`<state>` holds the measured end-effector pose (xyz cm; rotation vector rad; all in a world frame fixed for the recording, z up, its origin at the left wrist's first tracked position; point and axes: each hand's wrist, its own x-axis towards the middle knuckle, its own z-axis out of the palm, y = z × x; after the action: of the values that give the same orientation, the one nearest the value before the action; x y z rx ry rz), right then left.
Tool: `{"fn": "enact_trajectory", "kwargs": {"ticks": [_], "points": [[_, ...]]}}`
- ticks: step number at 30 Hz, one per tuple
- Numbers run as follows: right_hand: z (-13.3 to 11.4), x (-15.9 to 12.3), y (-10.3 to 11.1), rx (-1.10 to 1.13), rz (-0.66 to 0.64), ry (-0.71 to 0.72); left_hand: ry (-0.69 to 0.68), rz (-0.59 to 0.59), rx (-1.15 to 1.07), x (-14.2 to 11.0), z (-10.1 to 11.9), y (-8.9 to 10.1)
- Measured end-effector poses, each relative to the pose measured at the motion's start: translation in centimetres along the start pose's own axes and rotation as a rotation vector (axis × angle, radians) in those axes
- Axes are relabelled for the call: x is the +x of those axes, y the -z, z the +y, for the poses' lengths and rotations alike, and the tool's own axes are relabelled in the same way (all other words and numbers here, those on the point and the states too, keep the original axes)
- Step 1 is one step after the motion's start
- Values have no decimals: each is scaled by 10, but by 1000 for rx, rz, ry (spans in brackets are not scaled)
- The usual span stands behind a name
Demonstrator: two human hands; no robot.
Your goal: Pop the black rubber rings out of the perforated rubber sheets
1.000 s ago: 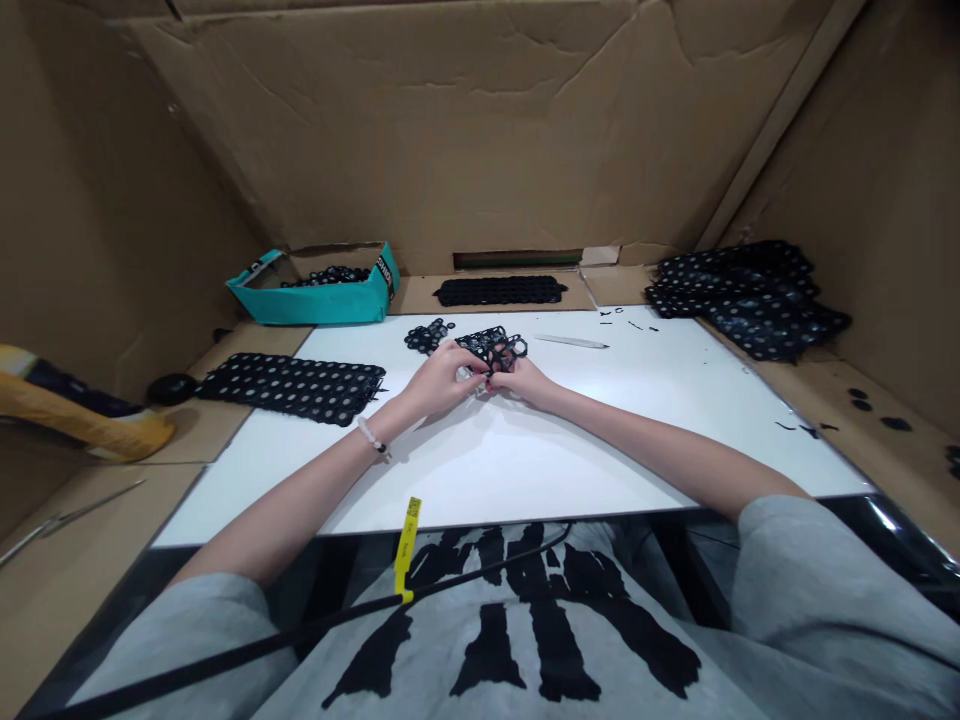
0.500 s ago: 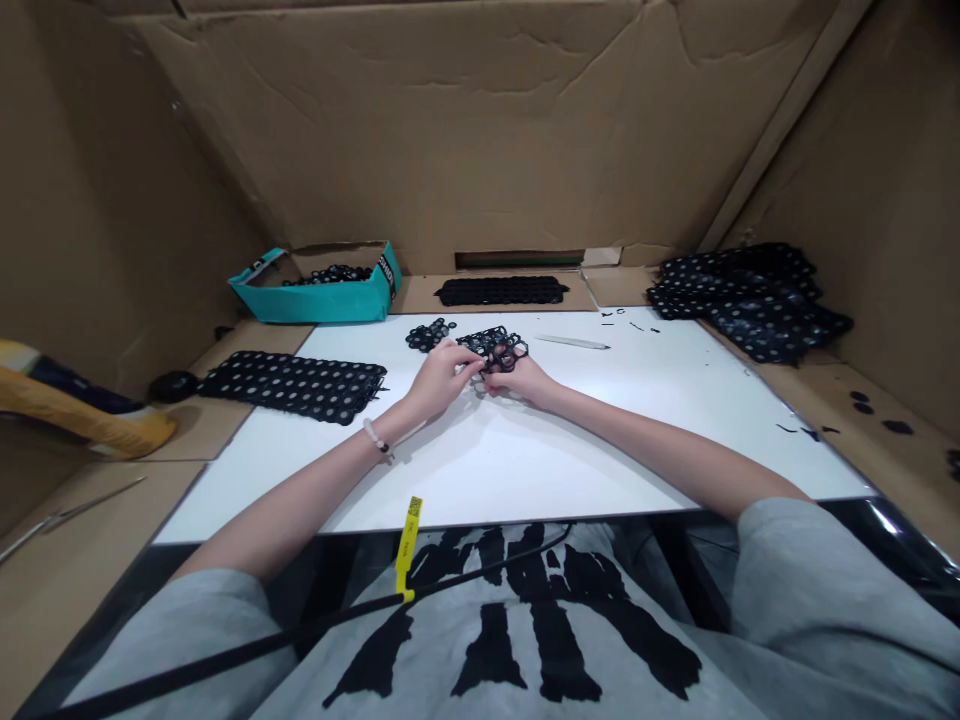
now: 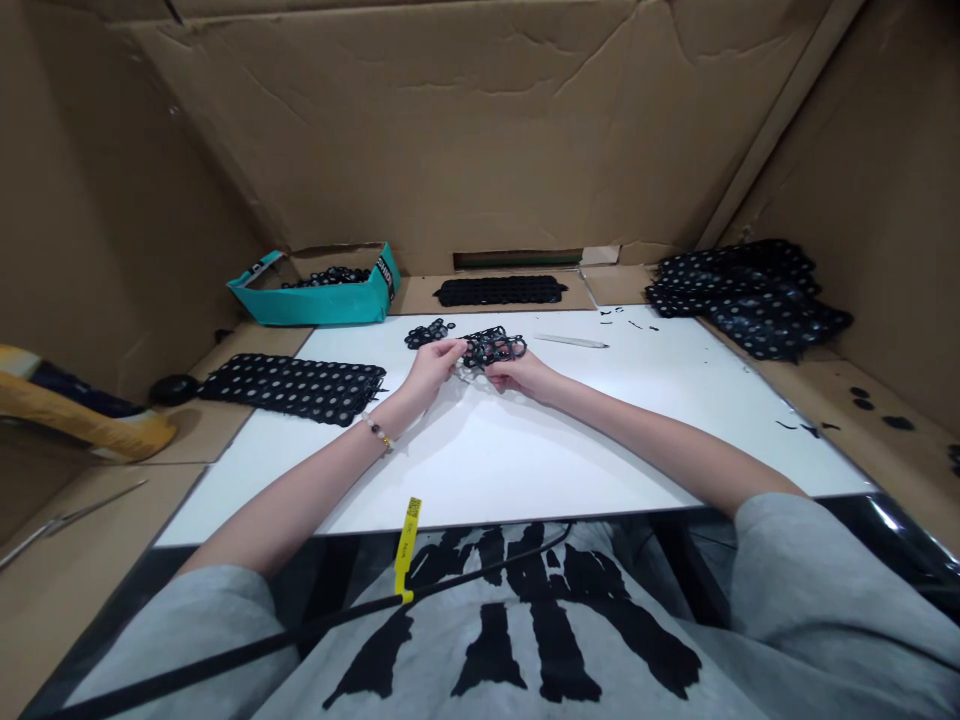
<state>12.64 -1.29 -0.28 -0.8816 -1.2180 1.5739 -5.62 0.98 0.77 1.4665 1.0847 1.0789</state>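
Observation:
Between my two hands is a black perforated sheet (image 3: 491, 345) with round openings, raised a little above the white tabletop (image 3: 525, 450). My left hand (image 3: 436, 368) pinches its left edge between thumb and fingers. At its right end, my right hand (image 3: 521, 376) grips it from below, with some fingers hidden behind the sheet. Just left of it lies a small pile of black rings and discs (image 3: 429, 334). A pale pen-like tool (image 3: 571, 341) rests on the table to the right of my right hand.
A teal box (image 3: 322, 303) holding black pieces stands at the back left. A black dotted sheet (image 3: 296, 388) lies left, another black sheet (image 3: 501, 290) at the back. Dotted sheets (image 3: 750, 295) are heaped at the right. Tweezers (image 3: 75, 517) and a yellow tube (image 3: 82, 405) are far left.
My left hand has shifted slightly left, away from my right hand, to the sheet's left edge. The sheet is now more spread out between the hands.

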Motion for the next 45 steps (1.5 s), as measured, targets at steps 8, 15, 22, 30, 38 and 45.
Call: {"fn": "enact_trajectory", "kwargs": {"ticks": [8,15,22,30,38,45], "points": [[0,3,4,37,-34,-111,-85,-13,114,-2,-5,-7],[2,1,4,87,37,-99,-396,-101,555,-16,8,-6],[2,3,5,114,20,-100,-478,-35,613,-19,14,-3],[7,2,6,99,-28,-56,-370,6,474,-22,20,-7],[6,2,10,128,-49,-73,-271,18,246,-18,12,-11],[12,5,5,54,7,-49,-448,146,154,-14,35,3]]}}
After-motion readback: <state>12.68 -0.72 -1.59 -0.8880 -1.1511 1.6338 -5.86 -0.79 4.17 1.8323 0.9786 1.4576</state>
